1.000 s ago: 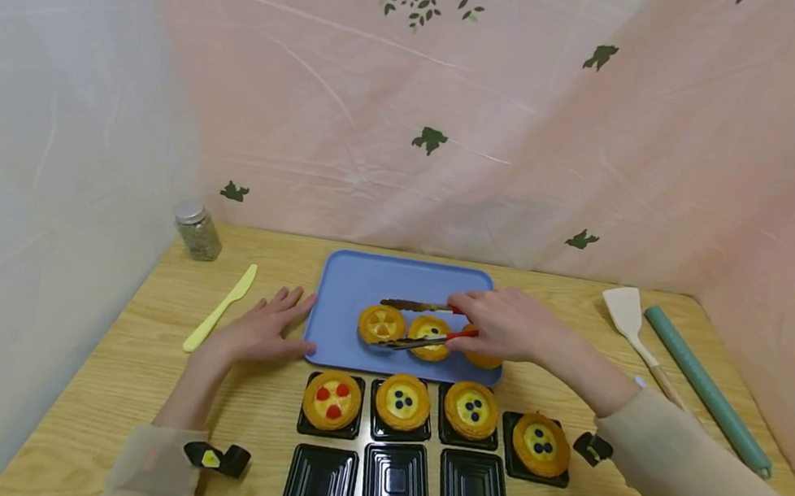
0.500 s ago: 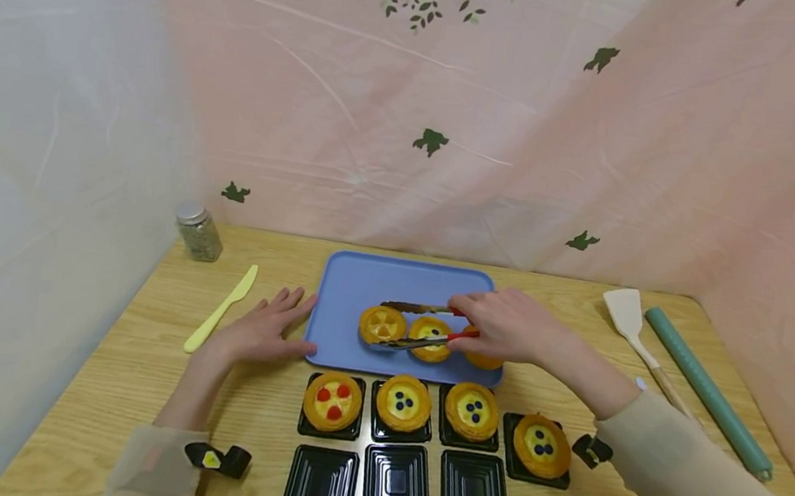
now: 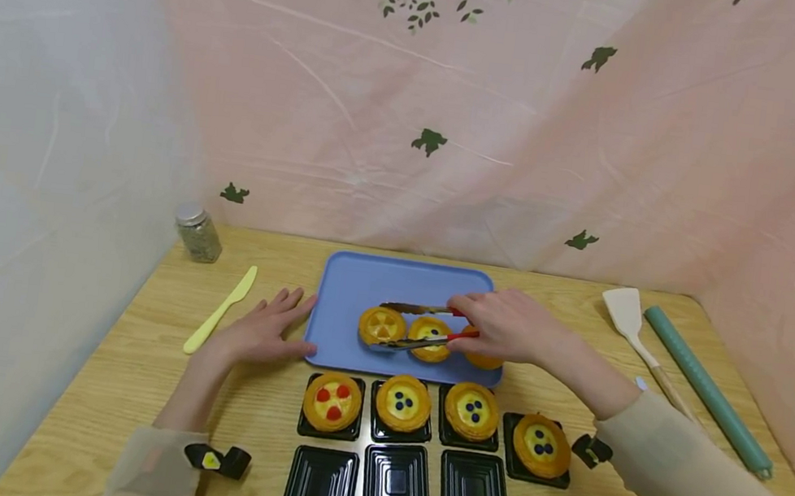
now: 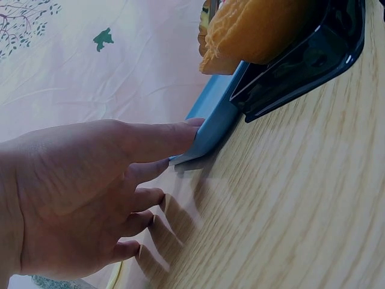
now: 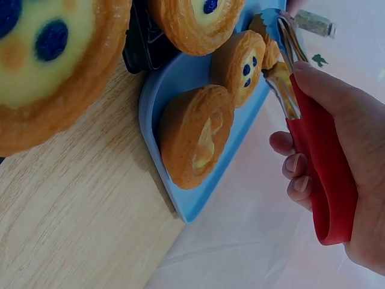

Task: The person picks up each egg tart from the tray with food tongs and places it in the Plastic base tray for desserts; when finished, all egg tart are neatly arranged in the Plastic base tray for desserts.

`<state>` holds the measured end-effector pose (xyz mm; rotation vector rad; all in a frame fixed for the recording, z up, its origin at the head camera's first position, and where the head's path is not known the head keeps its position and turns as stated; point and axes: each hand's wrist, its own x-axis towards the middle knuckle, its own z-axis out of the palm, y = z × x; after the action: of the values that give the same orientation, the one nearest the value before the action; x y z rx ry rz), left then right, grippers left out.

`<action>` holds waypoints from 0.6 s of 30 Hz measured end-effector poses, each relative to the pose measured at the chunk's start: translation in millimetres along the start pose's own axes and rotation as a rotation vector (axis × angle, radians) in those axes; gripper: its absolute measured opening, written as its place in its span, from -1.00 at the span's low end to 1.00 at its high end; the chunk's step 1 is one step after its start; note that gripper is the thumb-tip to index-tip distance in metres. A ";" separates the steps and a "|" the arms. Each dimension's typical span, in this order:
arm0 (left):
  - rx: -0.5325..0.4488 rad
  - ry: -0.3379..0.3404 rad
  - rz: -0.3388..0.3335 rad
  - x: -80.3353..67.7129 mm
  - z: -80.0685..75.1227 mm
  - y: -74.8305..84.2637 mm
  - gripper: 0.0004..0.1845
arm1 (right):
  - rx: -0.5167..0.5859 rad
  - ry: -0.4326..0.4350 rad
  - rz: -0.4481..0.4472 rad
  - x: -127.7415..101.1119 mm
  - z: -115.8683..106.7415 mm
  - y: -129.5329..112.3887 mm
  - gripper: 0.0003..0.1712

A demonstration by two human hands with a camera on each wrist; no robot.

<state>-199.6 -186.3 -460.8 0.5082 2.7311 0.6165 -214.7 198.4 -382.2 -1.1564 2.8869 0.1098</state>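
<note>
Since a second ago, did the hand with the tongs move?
No. The right hand holds the tongs at the same spot over the blue tray, with the tips still around the left tart.

Light wood-grain worktop [image 3: 134, 365], boxed in on 3 sides by hanging sheets. Pink sheet [image 3: 499, 129] at 12 and 3 o'clock, creased, printed with dark green leaves and a branch motif at 12 o'clock top. Pale whitish sheet [image 3: 51, 118] at 9 o'clock, same leaf print. Light soft, even, shadows faint.
</note>
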 end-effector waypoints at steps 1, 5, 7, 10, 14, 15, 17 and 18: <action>0.000 0.000 0.000 -0.1 0.1 -0.1 -0.04 | 0.004 -0.002 0.000 0.0 -0.3 0.0 -0.37; 0.001 0.001 -0.001 -0.4 0.2 0.5 -0.04 | 0.009 -0.005 -0.001 0.0 -0.8 0.1 -0.37; 0.001 0.002 -0.002 -0.7 0.0 1.1 -0.04 | 0.013 -0.004 -0.002 -0.4 -1.0 0.3 -0.37; -0.002 0.004 -0.003 -0.8 -0.1 2.1 -0.04 | 0.018 0.002 -0.004 -1.6 -1.2 0.9 -0.39; 0.001 0.004 -0.003 -0.6 0.1 2.7 -0.03 | 0.022 0.013 0.002 -4.3 -3.6 1.8 -0.40; 0.002 0.003 -0.004 -0.5 0.1 2.7 -0.03 | 0.023 0.017 0.005 -5.0 -4.7 1.7 -0.40; 0.001 0.002 -0.006 -0.5 0.0 2.6 -0.03 | 0.030 0.026 0.011 -6.3 -7.2 1.5 -0.42; -0.001 0.001 -0.008 -0.4 -0.1 2.4 -0.03 | 0.038 0.031 0.013 -7.1 -8.7 1.3 -0.43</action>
<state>-198.7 -184.4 -459.6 0.4970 2.7325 0.6158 -210.5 203.6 -373.1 -1.1432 2.9097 0.0377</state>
